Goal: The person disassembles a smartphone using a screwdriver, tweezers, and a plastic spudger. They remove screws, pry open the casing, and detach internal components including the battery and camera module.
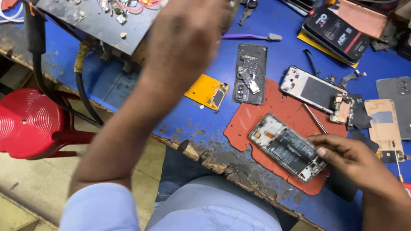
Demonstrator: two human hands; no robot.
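Observation:
An opened phone (287, 147) with its battery and board exposed lies tilted on a red-brown mat (278, 111) on the blue bench (282, 55). My right hand (349, 158) grips its lower right end with thumb and fingers. My left hand (192, 25) is raised over the back of the bench, and its forearm crosses the middle of the view. It is heavily blurred, so I cannot tell whether it holds anything. It is nearest to the dark metal block (98, 23) and a purple tool (250, 37).
A black back cover with loose parts (250, 72), a yellow piece (207, 90), a second stripped phone frame (312, 90) and a thin metal tool (314, 117) lie nearby. Dark phones (338, 34) sit far right. A red stool (30, 122) stands left of the bench's worn edge (222, 164).

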